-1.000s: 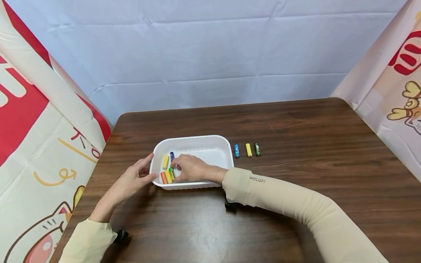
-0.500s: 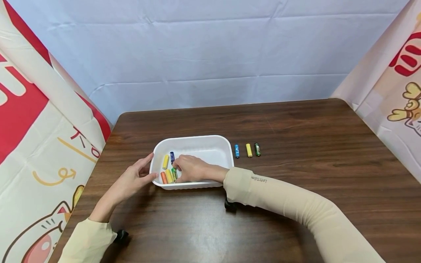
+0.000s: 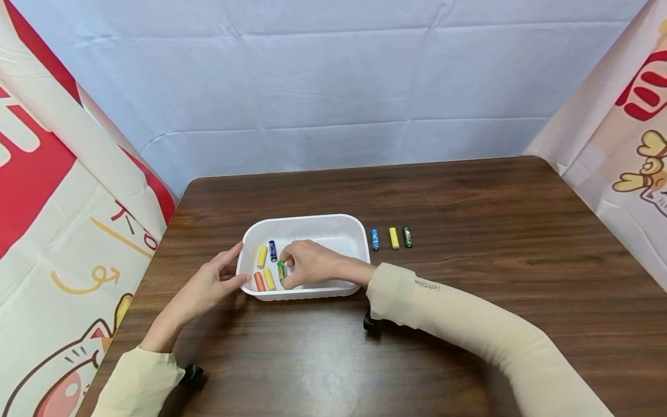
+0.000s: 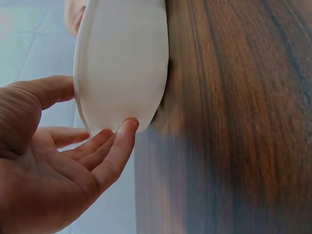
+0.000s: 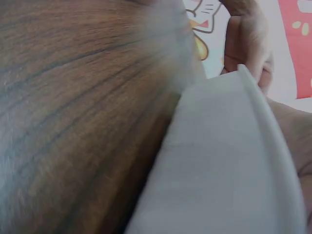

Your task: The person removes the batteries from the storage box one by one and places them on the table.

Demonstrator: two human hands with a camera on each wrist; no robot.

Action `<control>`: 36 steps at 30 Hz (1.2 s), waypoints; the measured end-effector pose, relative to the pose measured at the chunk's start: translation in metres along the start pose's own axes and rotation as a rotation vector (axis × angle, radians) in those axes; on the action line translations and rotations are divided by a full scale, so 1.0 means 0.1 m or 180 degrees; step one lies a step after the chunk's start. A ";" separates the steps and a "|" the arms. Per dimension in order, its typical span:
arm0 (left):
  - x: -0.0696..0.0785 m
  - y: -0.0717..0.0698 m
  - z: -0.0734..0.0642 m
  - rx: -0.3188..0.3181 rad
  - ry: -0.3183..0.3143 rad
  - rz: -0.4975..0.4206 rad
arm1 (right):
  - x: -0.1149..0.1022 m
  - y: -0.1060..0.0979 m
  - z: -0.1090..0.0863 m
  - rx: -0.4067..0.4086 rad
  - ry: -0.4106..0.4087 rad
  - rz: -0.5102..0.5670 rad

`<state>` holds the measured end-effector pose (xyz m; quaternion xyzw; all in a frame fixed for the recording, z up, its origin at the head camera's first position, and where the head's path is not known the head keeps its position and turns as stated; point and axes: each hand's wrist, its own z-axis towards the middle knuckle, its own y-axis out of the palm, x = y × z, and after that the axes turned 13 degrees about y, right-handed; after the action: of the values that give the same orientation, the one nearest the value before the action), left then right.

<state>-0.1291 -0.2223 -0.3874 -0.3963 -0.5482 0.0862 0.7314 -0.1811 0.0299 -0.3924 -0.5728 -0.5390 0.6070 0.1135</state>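
A white plastic tray (image 3: 339, 246) sits on the table, several small batteries in its left half. Thumb and fingers of my right hand (image 3: 311, 265), reaching inside, pinch a green battery (image 3: 282, 272). Left of it lie a yellow battery (image 3: 268, 279) and an orange battery (image 3: 259, 282); behind them are another yellow battery (image 3: 262, 256) and a dark blue battery (image 3: 272, 251). My left hand (image 3: 208, 285) holds the tray's left end; in the left wrist view its thumb meets the rim and fingertips press the outer wall (image 4: 122, 73). The tray wall hides the right fingertips in the right wrist view.
On the brown wooden table (image 3: 469, 231), just right of the tray, a light blue battery (image 3: 374, 239), a yellow battery (image 3: 394, 238) and a dark green battery (image 3: 407, 237) lie in a row. A pale cloth (image 3: 333, 87) hangs behind the table.
My right hand has moved slightly right with the green battery, parting it from the yellow one beside it. The left hand and the tray have stayed put.
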 end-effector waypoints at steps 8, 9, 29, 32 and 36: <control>0.02 -0.01 0.01 -0.0008 -0.0096 0.0024 | 0.06 -0.28 -0.18 0.0107 -0.0167 0.0115; 0.02 -0.01 0.01 -0.0011 -0.0103 0.0020 | 0.07 -0.33 -0.22 0.0121 -0.0183 0.0141; 0.02 -0.01 0.01 -0.0037 -0.0095 0.0033 | 0.65 -1.26 -0.95 0.0708 0.0087 0.0599; 0.02 -0.01 0.01 -0.0039 -0.0108 0.0035 | 0.74 -1.38 -1.06 0.0805 0.0161 0.0638; 0.02 -0.01 0.00 -0.0039 -0.0124 0.0031 | 0.84 -1.53 -1.17 0.0999 0.0311 0.0662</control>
<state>-0.1286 -0.2214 -0.3850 -0.4016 -0.5610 0.0941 0.7177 -0.1858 0.2148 -0.2934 -0.6295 -0.3695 0.6636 0.1641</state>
